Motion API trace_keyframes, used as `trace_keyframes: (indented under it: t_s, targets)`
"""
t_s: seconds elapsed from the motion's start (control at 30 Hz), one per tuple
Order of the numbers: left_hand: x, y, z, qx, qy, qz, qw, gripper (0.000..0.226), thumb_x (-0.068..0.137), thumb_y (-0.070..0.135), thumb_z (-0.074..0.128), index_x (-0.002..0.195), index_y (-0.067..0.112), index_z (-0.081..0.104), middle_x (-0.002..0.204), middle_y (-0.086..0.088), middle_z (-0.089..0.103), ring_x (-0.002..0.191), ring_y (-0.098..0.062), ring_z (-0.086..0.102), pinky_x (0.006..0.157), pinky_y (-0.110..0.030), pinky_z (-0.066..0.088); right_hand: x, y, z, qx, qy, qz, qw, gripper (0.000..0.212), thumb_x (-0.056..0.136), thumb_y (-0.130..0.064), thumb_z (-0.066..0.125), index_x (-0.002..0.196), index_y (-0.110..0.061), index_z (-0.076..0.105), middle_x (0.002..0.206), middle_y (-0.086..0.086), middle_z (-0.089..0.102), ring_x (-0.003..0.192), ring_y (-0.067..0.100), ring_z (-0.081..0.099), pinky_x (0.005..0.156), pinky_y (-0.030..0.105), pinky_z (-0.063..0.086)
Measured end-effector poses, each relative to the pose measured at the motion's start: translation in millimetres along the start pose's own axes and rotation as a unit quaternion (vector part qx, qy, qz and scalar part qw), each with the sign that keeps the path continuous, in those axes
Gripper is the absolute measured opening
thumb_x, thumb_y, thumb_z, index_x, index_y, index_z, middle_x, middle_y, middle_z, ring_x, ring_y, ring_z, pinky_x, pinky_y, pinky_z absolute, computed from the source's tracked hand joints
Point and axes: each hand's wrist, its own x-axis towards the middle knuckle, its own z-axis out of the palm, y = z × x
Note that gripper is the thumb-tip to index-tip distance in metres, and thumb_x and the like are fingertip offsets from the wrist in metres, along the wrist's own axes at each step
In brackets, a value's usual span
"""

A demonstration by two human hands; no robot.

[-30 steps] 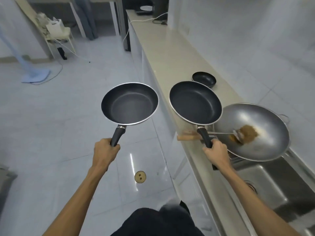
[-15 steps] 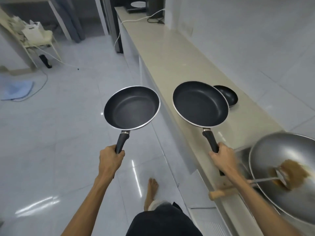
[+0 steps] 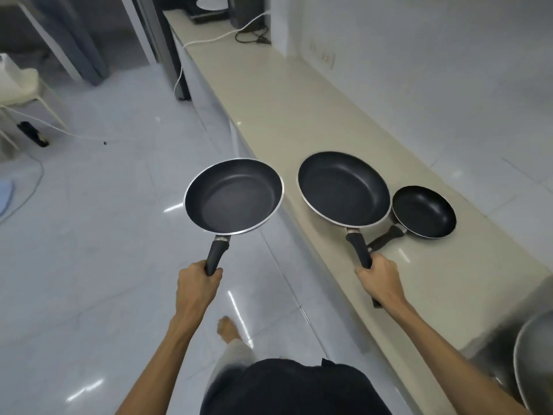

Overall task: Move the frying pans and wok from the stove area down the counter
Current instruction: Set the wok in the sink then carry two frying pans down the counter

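A long cream counter point(image 3: 299, 94) runs from the upper middle of the frame down to the lower right, set against a white tiled wall point(image 3: 434, 70); glossy pale floor tiles point(image 3: 104, 205) fill the left half, and a white cable point(image 3: 209, 40) crosses the counter's far end near dark appliances. The left hand point(image 3: 196, 284) is closed around the black handle of a frying pan point(image 3: 233, 196) held level over the floor, just left of the counter edge. The right hand point(image 3: 380, 278) is wrapped around the handle of a second frying pan point(image 3: 343, 189), held over the counter. Just right of it a small pan point(image 3: 424, 211) rests on the counter, its handle pointing toward the lower left. Half a second ago the wok point(image 3: 534, 363) filled the lower right — now only its grey rim shows at that corner, and the small pan sits lower in the frame, beside the right-hand pan rather than behind it.
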Motion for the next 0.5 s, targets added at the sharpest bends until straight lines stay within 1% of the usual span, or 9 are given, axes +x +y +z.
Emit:
trace_keyframes:
  t_s: [0.07,0.13,0.2,0.27,0.3,0.33,0.4,0.5]
  targets:
    - [41,10,-3,0.001,-0.015,0.01,1.0,0.028,0.081,0.026,0.07,0.058,0.013,0.06,0.045,-0.001,0.049,0.038,-0.019,0.045,0.041,-0.024,0.037,21,-17,11,-0.012,0.004,0.015,1.0,0.015,0.081,-0.017,0.067,0.082,-0.008,0.055,0.074,0.009,0.059,0.058,0.024,0.052,0.045,0.026,0.031]
    - [87,18,-4,-0.004,-0.029,0.019,0.999,0.028,0.082,0.026,0.071,0.06,0.011,0.061,0.046,-0.002,0.05,0.038,-0.02,0.046,0.041,-0.025,0.039,42,-37,22,-0.008,0.017,0.032,0.999,0.017,0.081,-0.017,0.066,0.081,-0.006,0.054,0.072,0.009,0.057,0.061,0.029,0.05,0.044,0.025,0.029]
    - [127,29,-6,-0.008,-0.041,0.031,0.999,0.03,0.083,0.026,0.072,0.059,0.011,0.061,0.046,-0.002,0.049,0.038,-0.019,0.045,0.041,-0.024,0.036,56,-55,33,-0.012,0.022,0.044,0.999,0.017,0.081,-0.017,0.066,0.079,-0.007,0.052,0.066,0.002,0.053,0.058,0.025,0.049,0.044,0.023,0.028]
    - [184,40,-11,0.005,-0.069,0.049,0.996,0.031,0.084,0.024,0.072,0.058,0.012,0.059,0.047,-0.003,0.049,0.038,-0.018,0.045,0.042,-0.022,0.035,79,-80,53,0.002,0.05,0.071,0.996,0.017,0.082,-0.016,0.066,0.078,-0.008,0.051,0.063,-0.003,0.05,0.052,0.014,0.048,0.043,0.023,0.027]
    - [192,43,-11,0.012,-0.068,0.057,0.996,0.033,0.085,0.024,0.072,0.058,0.012,0.057,0.047,-0.003,0.049,0.039,-0.018,0.045,0.043,-0.022,0.035,79,-85,53,0.001,0.046,0.074,0.996,0.016,0.083,-0.015,0.066,0.079,-0.007,0.052,0.063,-0.002,0.051,0.052,0.011,0.048,0.042,0.024,0.028]
    - [212,49,-12,0.013,-0.077,0.065,0.995,0.035,0.085,0.025,0.072,0.057,0.012,0.056,0.048,-0.003,0.049,0.039,-0.019,0.045,0.043,-0.023,0.035,84,-94,59,0.011,0.044,0.087,0.995,0.016,0.083,-0.015,0.066,0.081,-0.007,0.054,0.065,0.0,0.054,0.053,0.011,0.051,0.042,0.024,0.031]
    - [260,62,-18,0.018,-0.103,0.077,0.992,0.039,0.086,0.027,0.072,0.056,0.014,0.052,0.048,-0.003,0.049,0.04,-0.02,0.046,0.044,-0.023,0.035,104,-117,73,0.037,0.057,0.11,0.992,0.015,0.085,-0.016,0.067,0.085,-0.006,0.057,0.07,0.006,0.061,0.057,0.017,0.059,0.045,0.026,0.039]
    - [321,80,-22,0.03,-0.119,0.096,0.988,0.039,0.087,0.028,0.07,0.057,0.011,0.053,0.049,-0.003,0.05,0.04,-0.02,0.047,0.044,-0.024,0.036,125,-146,87,0.054,0.066,0.149,0.985,0.015,0.086,-0.016,0.068,0.088,-0.005,0.058,0.076,0.011,0.064,0.062,0.023,0.064,0.05,0.03,0.047]
